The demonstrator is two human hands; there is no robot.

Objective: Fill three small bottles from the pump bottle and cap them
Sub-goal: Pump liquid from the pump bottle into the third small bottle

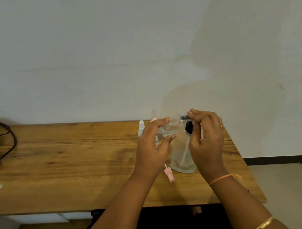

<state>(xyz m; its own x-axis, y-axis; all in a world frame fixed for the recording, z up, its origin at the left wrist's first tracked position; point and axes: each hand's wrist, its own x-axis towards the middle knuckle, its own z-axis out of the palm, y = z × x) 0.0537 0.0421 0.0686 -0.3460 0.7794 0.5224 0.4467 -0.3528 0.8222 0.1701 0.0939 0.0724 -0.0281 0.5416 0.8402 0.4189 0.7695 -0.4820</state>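
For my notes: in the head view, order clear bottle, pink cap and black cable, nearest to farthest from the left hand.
1. Clear bottle, held in the left hand.
2. Pink cap, on the table by the wrist.
3. Black cable, at the table's far left.

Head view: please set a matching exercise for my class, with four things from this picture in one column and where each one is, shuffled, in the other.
Things
1. small clear bottle
2. pink cap
3. black cable
4. pump top

Places
A. lying on the table near the left wrist
B. held by the right hand
C. held tilted in the left hand
D. at the table's left end

Pairs: 1-C, 2-A, 3-D, 4-B
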